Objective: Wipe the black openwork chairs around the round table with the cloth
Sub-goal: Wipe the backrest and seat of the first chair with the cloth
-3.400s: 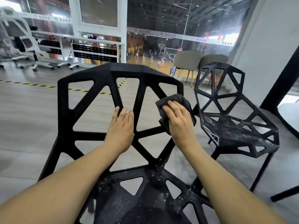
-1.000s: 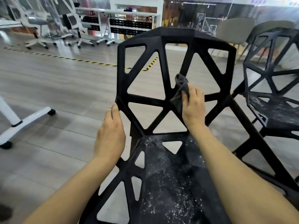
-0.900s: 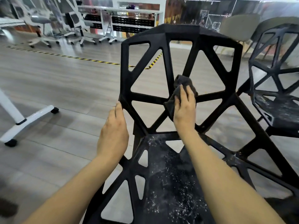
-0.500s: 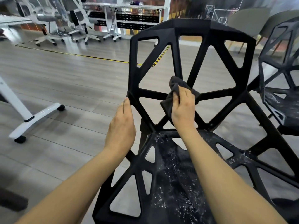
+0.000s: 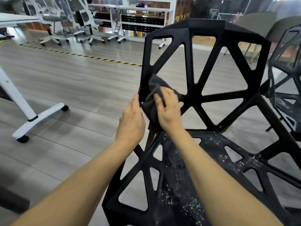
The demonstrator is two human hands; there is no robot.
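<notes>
1. Black openwork plastic chair (image 5: 210,98), nearest the camera: backrest of triangular cut-outs, upright; seat speckled with white flecks and smears.
2. Dark grey bunched cloth (image 5: 154,88): lies against the lower left corner of the backrest, where the left edge strut meets the horizontal bar.
3. Right hand (image 5: 168,110): laid over the cloth, fingers (image 5: 158,99) curled upon it, pressing it to the strut; forearm crosses above the seat.
4. Left hand (image 5: 131,121): at the backrest's left outer edge, just beside the cloth; fingertips touch the strut, fingers close together and nearly straight. Whether any wrap behind the edge cannot be told.
5. Second black openwork chair (image 5: 286,88): right margin, partly cut off; seat likewise flecked white.
6. Grey wood-plank floor (image 5: 73,82), with yellow-and-black striped tape (image 5: 104,59) across it.
7. White frame leg on black castors (image 5: 32,118), left.
8. White mesh office chairs (image 5: 68,22) and white desks, far background.
9. Two grey-green upholstered chairs (image 5: 255,23), behind the backrest.
</notes>
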